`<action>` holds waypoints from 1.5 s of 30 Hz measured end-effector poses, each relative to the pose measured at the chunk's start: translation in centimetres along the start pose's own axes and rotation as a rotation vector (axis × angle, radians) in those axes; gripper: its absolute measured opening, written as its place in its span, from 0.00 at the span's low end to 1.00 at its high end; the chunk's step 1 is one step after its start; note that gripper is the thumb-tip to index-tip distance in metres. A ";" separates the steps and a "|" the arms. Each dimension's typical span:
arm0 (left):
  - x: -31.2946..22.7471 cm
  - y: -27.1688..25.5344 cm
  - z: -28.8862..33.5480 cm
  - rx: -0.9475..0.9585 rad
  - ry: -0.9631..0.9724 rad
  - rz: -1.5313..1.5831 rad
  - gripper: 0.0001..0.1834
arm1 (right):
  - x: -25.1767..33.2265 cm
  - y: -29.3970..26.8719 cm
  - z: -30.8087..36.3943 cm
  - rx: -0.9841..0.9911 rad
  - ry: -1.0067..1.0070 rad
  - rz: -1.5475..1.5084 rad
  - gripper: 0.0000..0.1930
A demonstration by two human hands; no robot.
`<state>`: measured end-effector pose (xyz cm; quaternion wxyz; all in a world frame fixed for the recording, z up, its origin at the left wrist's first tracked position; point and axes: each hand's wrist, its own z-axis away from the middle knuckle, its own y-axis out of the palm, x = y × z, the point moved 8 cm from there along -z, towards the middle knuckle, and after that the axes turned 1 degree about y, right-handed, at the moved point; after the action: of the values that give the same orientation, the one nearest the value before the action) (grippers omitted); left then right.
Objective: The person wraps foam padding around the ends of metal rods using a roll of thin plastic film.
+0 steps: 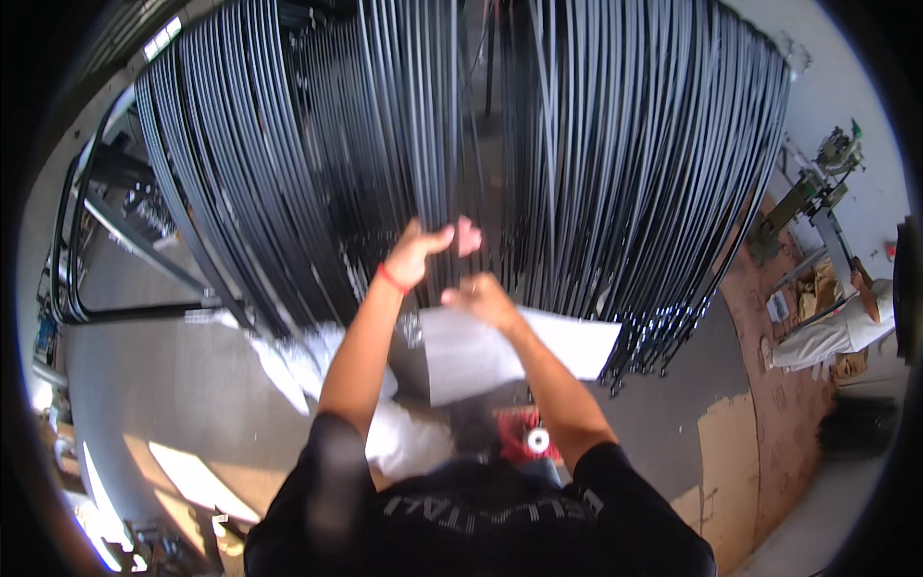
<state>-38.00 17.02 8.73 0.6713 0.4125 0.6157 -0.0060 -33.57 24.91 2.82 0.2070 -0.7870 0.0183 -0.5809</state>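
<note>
Long, thin black strips (635,163) hang side by side in a wide curtain before me. In the middle, my left hand (415,257), with a red band at its wrist, is closed round several dark strips (440,173). Its thumb lies on the near side and pink fingertips show beyond their right edge. Just below and to the right, my right hand (484,298) is beside the lower part of the same strips. Motion smears its fingers, so its grip is unclear. A white sheet (567,344) lies below the right hand and forearm.
Crumpled clear plastic (298,361) lies at the left under the strips. A red object with a white roll (536,440) is near my body. Metal frame tubes (130,231) stand left. At right are a green machine (803,197) and another person's arm (868,296).
</note>
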 end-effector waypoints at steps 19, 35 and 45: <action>16.6 1.7 5.1 -0.016 -0.190 -0.491 0.22 | -9.3 -2.3 10.3 0.348 0.449 -0.285 0.21; 14.9 2.8 9.2 -0.126 -0.198 -0.258 0.31 | -13.1 -2.0 13.0 0.378 0.530 -0.282 0.08; 18.0 1.9 10.1 0.060 -0.238 -0.286 0.20 | -14.6 -2.7 13.4 0.370 0.549 -0.158 0.05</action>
<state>-24.34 21.60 -6.24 0.7192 0.3370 0.5838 -0.1683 -26.52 35.36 -12.69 0.2879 -0.5494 -0.0935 -0.7788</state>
